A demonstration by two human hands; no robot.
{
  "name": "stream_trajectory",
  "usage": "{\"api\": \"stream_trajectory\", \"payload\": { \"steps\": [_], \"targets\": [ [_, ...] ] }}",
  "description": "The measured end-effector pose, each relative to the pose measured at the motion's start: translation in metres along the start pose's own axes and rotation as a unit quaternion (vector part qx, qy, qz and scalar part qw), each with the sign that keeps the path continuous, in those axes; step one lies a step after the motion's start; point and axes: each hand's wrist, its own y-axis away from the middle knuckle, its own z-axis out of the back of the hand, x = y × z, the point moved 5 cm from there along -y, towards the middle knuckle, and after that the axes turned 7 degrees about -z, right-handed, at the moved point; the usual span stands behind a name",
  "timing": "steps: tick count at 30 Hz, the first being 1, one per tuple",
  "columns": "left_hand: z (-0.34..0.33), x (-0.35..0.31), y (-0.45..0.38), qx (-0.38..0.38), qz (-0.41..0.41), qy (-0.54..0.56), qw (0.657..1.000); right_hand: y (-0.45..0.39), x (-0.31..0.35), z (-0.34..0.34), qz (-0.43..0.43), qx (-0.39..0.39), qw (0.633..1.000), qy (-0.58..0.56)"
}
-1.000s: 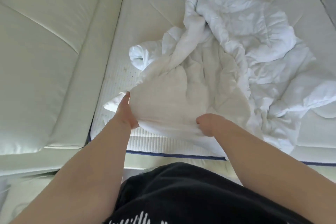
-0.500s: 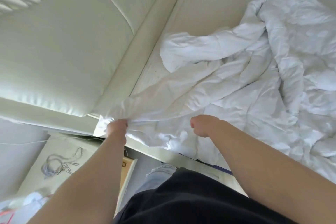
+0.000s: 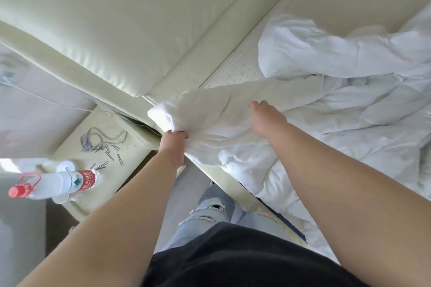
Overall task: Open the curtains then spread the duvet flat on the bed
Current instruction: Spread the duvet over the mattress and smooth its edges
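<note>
Honestly I was only partway: my left hand [image 3: 173, 144] gripped the duvet [image 3: 326, 119] corner by the headboard [image 3: 116, 30], right hand [image 3: 265, 119] pressed it with loosely bent fingers, most still lay bunched on the mattress [image 3: 240, 70], and curtains weren't visible.

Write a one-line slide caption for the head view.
Left hand grips the white duvet corner near the headboard; right hand rests on it.
</note>
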Motion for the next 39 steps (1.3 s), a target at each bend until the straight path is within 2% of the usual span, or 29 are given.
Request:
{"api": "stream_trajectory", "payload": {
  "steps": [2,4,6,7,9,12,15,16,18,20,21,23,25,28,31,33,36,38,39],
  "targets": [
    [0.014,-0.005,0.003,-0.019,-0.023,-0.015,0.999,-0.014,0.025,0.013,0.047,-0.038,0.998,0.0],
    [0.02,-0.008,0.011,-0.003,-0.043,-0.022,0.999,-0.028,0.041,0.028,0.076,-0.077,0.994,-0.011],
    [0.017,-0.013,0.026,0.067,-0.067,-0.025,0.995,-0.041,0.043,0.038,0.086,-0.085,0.993,-0.014],
    [0.016,-0.015,0.028,0.101,-0.072,-0.008,0.992,-0.053,0.051,0.038,0.105,-0.057,0.993,0.0],
    [0.014,-0.008,0.024,0.138,-0.058,0.055,0.987,-0.071,0.057,0.023,0.119,0.059,0.99,0.054],
    [0.014,0.017,0.005,0.115,-0.001,0.115,0.987,-0.083,0.049,-0.015,0.091,0.206,0.961,0.158],
    [0.007,0.047,-0.026,0.092,0.026,0.112,0.989,-0.102,0.032,-0.064,0.057,0.273,0.931,0.237],
    [0.004,0.059,-0.038,0.085,0.039,0.115,0.989,-0.112,0.026,-0.079,0.054,0.26,0.927,0.265],
    [0.0,0.084,-0.062,0.07,0.068,0.122,0.988,-0.131,0.02,-0.093,0.076,0.159,0.943,0.284],
    [-0.001,0.112,-0.094,0.035,0.096,0.128,0.987,-0.161,0.023,-0.103,0.117,0.064,0.954,0.268],
    [0.002,0.12,-0.106,0.01,0.105,0.124,0.987,-0.172,0.022,-0.106,0.124,0.053,0.959,0.251],
    [0.004,0.135,-0.133,-0.024,0.118,0.089,0.989,-0.196,0.019,-0.119,0.104,0.101,0.962,0.231],
    [0.001,0.145,-0.159,-0.022,0.125,0.054,0.99,-0.214,0.014,-0.133,0.053,0.171,0.955,0.236],
    [-0.009,0.154,-0.186,-0.013,0.128,-0.033,0.991,-0.227,0.01,-0.145,-0.013,0.203,0.937,0.284],
    [-0.02,0.149,-0.199,0.0,0.089,-0.156,0.984,-0.234,0.002,-0.144,-0.055,0.228,0.904,0.359],
    [-0.024,0.141,-0.206,-0.01,0.071,-0.213,0.974,-0.251,0.001,-0.127,-0.087,0.17,0.932,0.307],
    [-0.039,0.125,-0.217,-0.019,0.059,-0.223,0.973,-0.301,0.023,-0.067,-0.072,-0.03,0.974,0.214],
    [-0.058,0.11,-0.226,-0.013,0.045,-0.192,0.98,-0.337,0.043,-0.017,-0.05,-0.168,0.977,0.119],
    [-0.067,0.102,-0.231,-0.013,0.038,-0.174,0.984,-0.353,0.051,0.006,-0.035,-0.208,0.975,0.063]
  ]
}}
